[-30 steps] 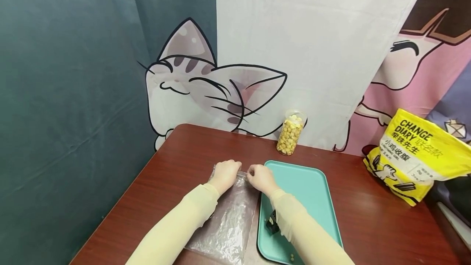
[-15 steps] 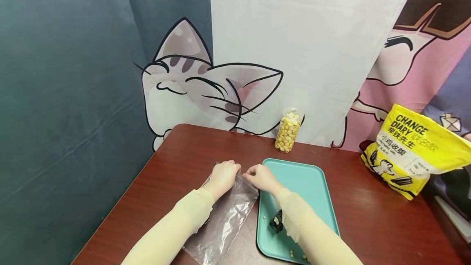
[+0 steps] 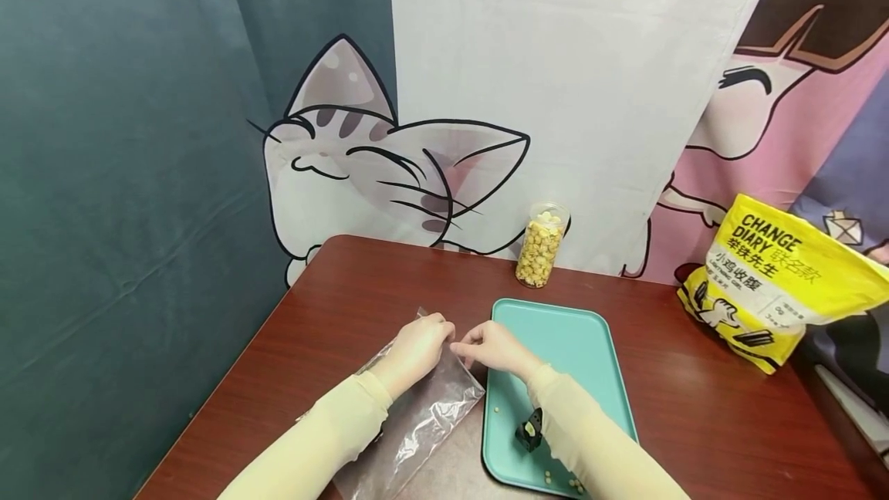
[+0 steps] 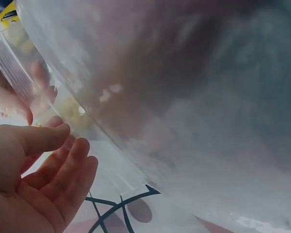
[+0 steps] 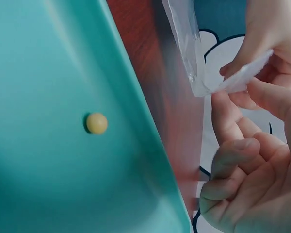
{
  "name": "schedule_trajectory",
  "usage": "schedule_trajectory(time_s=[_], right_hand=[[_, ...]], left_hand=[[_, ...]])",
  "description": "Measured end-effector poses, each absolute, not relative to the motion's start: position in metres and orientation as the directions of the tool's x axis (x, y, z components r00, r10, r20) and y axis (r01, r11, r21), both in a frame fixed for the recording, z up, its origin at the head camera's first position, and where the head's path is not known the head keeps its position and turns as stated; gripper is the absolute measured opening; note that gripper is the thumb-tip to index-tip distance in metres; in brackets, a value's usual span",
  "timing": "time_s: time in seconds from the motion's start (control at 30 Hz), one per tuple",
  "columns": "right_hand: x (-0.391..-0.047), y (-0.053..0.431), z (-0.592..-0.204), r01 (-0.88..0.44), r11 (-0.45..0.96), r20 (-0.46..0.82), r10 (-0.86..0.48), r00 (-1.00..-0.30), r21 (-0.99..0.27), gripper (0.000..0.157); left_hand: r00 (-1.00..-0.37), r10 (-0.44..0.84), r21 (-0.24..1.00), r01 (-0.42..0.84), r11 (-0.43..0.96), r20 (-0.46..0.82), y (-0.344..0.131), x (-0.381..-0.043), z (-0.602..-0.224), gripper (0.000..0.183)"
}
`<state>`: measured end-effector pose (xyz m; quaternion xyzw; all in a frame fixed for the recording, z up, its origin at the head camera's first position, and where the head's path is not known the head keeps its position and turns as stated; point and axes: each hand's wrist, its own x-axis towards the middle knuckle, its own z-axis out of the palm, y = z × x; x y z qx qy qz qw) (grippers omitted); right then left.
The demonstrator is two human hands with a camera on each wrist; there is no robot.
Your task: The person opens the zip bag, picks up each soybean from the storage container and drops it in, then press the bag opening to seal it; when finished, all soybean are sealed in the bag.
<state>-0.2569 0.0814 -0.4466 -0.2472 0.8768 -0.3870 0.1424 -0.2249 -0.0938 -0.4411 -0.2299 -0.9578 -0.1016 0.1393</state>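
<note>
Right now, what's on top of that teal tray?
A few small yellow round bits lie on the teal tray. The right sleeve and a black object beside it hide part of it; anything beneath them can't be seen.

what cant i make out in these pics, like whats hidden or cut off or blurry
Head view: clear bag cut off by the bottom edge, partly covered by the left sleeve.
Head view: part of the tray, hidden by the right sleeve.
Head view: yellow packet, cut off by the right edge.
Left wrist view: shapes behind the clear bag, blurred through its film.
</note>
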Motion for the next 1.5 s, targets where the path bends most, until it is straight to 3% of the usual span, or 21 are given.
schedule_trajectory(time_s=[0.43, 0.7, 0.87, 1.03, 1.17, 1.3, 1.5], right_hand=[[-0.245, 0.082, -0.443, -0.31, 0.554, -0.042, -0.532, -0.846, -0.773, 0.018], [-0.234, 0.083, -0.448, -0.178, 0.42, -0.088, -0.541, -0.836, -0.89, 0.021], [-0.23, 0.083, -0.449, -0.162, 0.369, -0.066, -0.534, -0.843, -0.915, 0.022], [-0.228, 0.084, -0.45, -0.204, 0.366, -0.009, -0.505, -0.863, -0.908, 0.019], [-0.224, 0.085, -0.448, -0.25, 0.384, 0.047, -0.466, -0.883, -0.889, 0.016], [-0.22, 0.086, -0.448, -0.273, 0.35, 0.097, -0.447, -0.889, -0.896, 0.013], [-0.216, 0.085, -0.447, -0.292, 0.355, 0.126, -0.424, -0.897, -0.888, 0.013]], left_hand=[[-0.816, 0.44, 0.134, 0.517, 0.845, 0.376, -0.088, -0.222, -0.445, 0.013], [-0.814, 0.379, 0.294, 0.529, 0.796, 0.44, -0.087, -0.218, -0.443, 0.012], [-0.86, 0.268, 0.429, 0.458, 0.778, 0.433, -0.086, -0.213, -0.44, 0.012], [-0.905, 0.166, 0.562, 0.378, 0.735, 0.392, -0.086, -0.209, -0.437, 0.017], [-0.955, 0.111, 0.678, 0.274, 0.682, 0.275, -0.088, -0.205, -0.437, 0.027], [-0.984, 0.109, 0.759, 0.177, 0.627, 0.139, -0.089, -0.202, -0.438, 0.032], [-0.989, 0.122, 0.8, 0.141, 0.583, 0.086, -0.087, -0.201, -0.438, 0.027]])
